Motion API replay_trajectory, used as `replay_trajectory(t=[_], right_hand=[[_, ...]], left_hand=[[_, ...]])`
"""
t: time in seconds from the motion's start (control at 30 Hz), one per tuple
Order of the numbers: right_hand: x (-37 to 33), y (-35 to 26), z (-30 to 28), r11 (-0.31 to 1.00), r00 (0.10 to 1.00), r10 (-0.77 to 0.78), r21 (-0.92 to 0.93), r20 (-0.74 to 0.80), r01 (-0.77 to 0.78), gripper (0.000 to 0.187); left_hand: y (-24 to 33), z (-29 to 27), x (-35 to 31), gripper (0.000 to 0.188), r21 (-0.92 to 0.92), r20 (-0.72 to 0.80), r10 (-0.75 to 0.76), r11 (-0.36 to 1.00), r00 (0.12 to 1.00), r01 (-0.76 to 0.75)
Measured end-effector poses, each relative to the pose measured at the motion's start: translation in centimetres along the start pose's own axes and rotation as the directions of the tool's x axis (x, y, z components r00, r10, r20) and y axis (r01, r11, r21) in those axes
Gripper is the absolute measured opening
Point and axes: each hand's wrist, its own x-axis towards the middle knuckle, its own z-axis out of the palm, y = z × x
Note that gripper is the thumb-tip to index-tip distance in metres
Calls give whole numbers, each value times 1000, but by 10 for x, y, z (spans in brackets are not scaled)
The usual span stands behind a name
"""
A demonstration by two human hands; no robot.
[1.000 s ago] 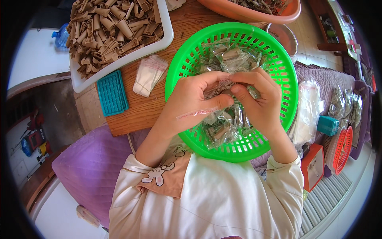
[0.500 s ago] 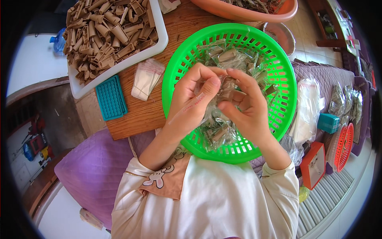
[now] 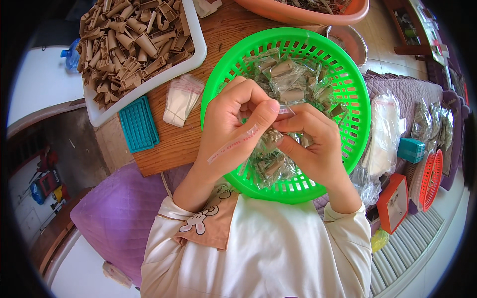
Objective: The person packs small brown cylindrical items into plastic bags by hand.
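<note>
My left hand (image 3: pixel 236 121) and my right hand (image 3: pixel 315 144) are both closed, pinching the edge of a small clear plastic bag (image 3: pixel 284 110) between thumbs and forefingers. What the bag contains is mostly hidden by my fingers. A clear strip with red print (image 3: pixel 233 146) lies along the back of my left thumb and wrist. Both hands are above a bright green plastic basket (image 3: pixel 214 94), which rests at the front of my body. Inside it lie several clear bags with brown tube-like pieces (image 3: pixel 290 94).
A white tub (image 3: pixel 198 53) heaped with brown pieces (image 3: pixel 134 44) stands at the back left of the wooden table (image 3: pixel 149 161). Near it lie a teal tray (image 3: pixel 139 124) and a stack of clear bags (image 3: pixel 181 102). An orange basin (image 3: pixel 303 15) is at the back.
My fingertips have come closer together on the bag, whose edge now shows stretched between them. My right hand has turned inward and its fingers have curled more.
</note>
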Motion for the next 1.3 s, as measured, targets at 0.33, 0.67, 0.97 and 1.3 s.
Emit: replay_trajectory(t=[0.33,0.67,0.97,1.3], right_hand=[[-8,3,2,725,943,331,638,8,-260,56],[-14,-3,5,725,929,358,599,96,-341,59],[-14,-10,0,897,923,346,229,170,-379,56],[-12,-13,0,941,932,325,44,158,-336,58]], left_hand=[[-5,-3,-10,34,-98,-143,97,989,985,-112],[17,-13,-11,19,263,-1,9,965,1000,-8],[29,-14,-7,17,-208,32,-225,951,974,227],[24,-9,-5,18,-35,-32,-117,993,993,116]])
